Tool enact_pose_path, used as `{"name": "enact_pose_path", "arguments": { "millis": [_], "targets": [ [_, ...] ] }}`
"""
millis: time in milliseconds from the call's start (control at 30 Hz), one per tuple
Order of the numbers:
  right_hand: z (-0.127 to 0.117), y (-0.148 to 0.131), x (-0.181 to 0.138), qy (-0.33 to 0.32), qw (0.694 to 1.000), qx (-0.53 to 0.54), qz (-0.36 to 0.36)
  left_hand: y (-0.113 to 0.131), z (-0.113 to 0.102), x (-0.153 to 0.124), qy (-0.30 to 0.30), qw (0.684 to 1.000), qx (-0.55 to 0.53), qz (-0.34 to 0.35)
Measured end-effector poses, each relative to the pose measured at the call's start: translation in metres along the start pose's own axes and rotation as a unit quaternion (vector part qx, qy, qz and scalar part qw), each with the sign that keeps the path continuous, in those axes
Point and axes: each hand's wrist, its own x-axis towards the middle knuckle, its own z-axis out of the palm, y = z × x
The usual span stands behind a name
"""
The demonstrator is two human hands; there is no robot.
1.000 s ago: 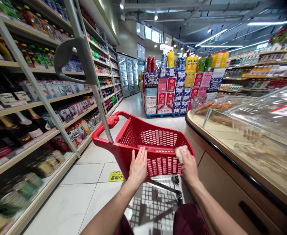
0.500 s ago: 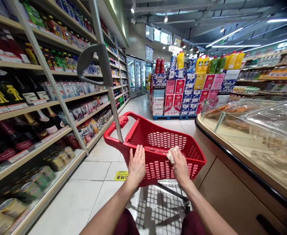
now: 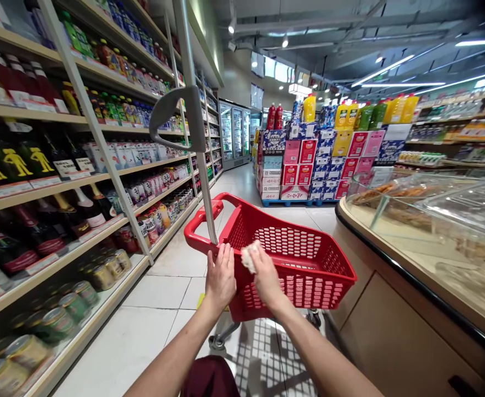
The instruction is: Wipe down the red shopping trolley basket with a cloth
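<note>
A red plastic shopping cart stands in the aisle in front of me, with a tall grey pull handle rising from its left corner. My left hand rests on the cart's near rim, fingers curled over the edge. My right hand presses a small pale cloth against the rim close beside the left hand. The basket's inside looks bare.
Shelves of bottles, jars and cans line the left side. A glass-topped food counter with a black edge runs along the right. Stacked boxes and juice bottles stand ahead, with fridges behind. White tiled floor lies between.
My right hand has slid the cloth leftward along the cart's near rim, ending next to my left hand. The view has shifted so the cart sits further right.
</note>
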Motion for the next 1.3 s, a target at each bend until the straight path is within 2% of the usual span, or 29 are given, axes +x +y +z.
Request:
{"name": "enact_pose_path", "arguments": {
  "millis": [67,133,233,300,333,400,500,567,633,733,800,867,933,1000,1033,1100,1200,1233,1300],
  "targets": [
    [0.014,-0.027,0.015,-0.007,1.0,0.016,-0.023,-0.007,-0.001,-0.001,0.012,1.0,-0.014,0.009],
    [0.016,-0.028,0.018,-0.012,0.999,0.012,-0.037,-0.017,-0.002,-0.002,0.028,0.999,-0.023,0.006],
    [-0.006,0.017,-0.004,-0.003,1.0,-0.024,-0.015,-0.03,-0.003,-0.006,0.028,0.999,-0.027,0.0],
    [-0.023,0.052,-0.021,0.024,0.996,-0.071,0.053,-0.029,-0.003,-0.006,0.019,0.999,-0.028,-0.003],
    [-0.029,0.063,-0.026,0.037,0.992,-0.092,0.078,-0.026,-0.002,-0.005,0.018,0.999,-0.029,-0.002],
    [-0.031,0.064,-0.028,0.041,0.989,-0.108,0.087,-0.012,0.0,-0.001,0.019,0.999,-0.029,0.017],
    [-0.02,0.041,-0.019,-0.001,0.996,-0.087,0.007,0.014,0.008,0.006,0.007,0.998,-0.023,0.059],
    [-0.021,0.039,-0.017,-0.029,0.996,-0.083,-0.036,0.026,0.013,0.009,-0.01,0.998,-0.016,0.066],
    [-0.036,0.06,-0.025,-0.032,0.994,-0.102,-0.018,0.031,0.016,0.01,-0.023,0.997,-0.012,0.067],
    [-0.069,0.107,-0.047,-0.003,0.985,-0.155,0.077,0.036,0.019,0.01,-0.027,0.997,-0.014,0.07],
    [-0.08,0.122,-0.055,0.019,0.978,-0.173,0.117,0.045,0.021,0.012,-0.028,0.996,-0.022,0.08],
    [-0.078,0.117,-0.054,0.015,0.983,-0.163,0.089,0.058,0.024,0.013,-0.035,0.995,-0.029,0.09],
    [-0.073,0.108,-0.051,-0.018,0.989,-0.143,0.02,0.068,0.027,0.013,-0.043,0.995,-0.033,0.089],
    [-0.076,0.111,-0.054,-0.035,0.989,-0.145,-0.007,0.072,0.03,0.012,-0.048,0.994,-0.035,0.089],
    [-0.083,0.12,-0.058,-0.033,0.987,-0.157,0.007,0.072,0.03,0.012,-0.047,0.994,-0.036,0.093],
    [-0.104,0.147,-0.072,-0.007,0.977,-0.198,0.079,0.072,0.032,0.012,-0.043,0.993,-0.036,0.104],
    [-0.13,0.178,-0.087,0.018,0.948,-0.26,0.18,0.078,0.035,0.014,-0.043,0.992,-0.037,0.111],
    [-0.133,0.18,-0.089,0.015,0.946,-0.264,0.186,0.083,0.036,0.015,-0.047,0.992,-0.039,0.114],
    [-0.129,0.174,-0.093,-0.001,0.956,-0.249,0.154,0.092,0.038,0.017,-0.057,0.991,-0.043,0.117]
  ]
}}
